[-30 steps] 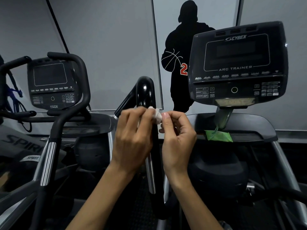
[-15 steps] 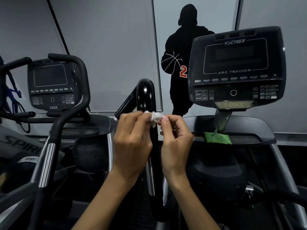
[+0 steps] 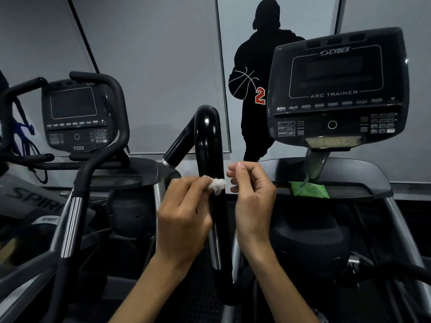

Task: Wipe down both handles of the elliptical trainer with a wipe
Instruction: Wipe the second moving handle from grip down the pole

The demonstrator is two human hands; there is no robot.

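Note:
A glossy black curved handle of the arc trainer rises in the middle of the view. My left hand pinches a small crumpled white wipe and holds it against the handle's front, below the bend. My right hand hovers just right of the handle with its fingers curled and nothing in them, a small gap away from the wipe. The trainer's other handle is out of view.
The trainer's console stands at the upper right, with a green wipe packet on the shelf below it. A second machine with its own console and black handlebar stands to the left. A grey wall lies behind.
My right hand has let go of the wipe and drawn slightly to the right. My left hand now holds the wipe alone against the handle.

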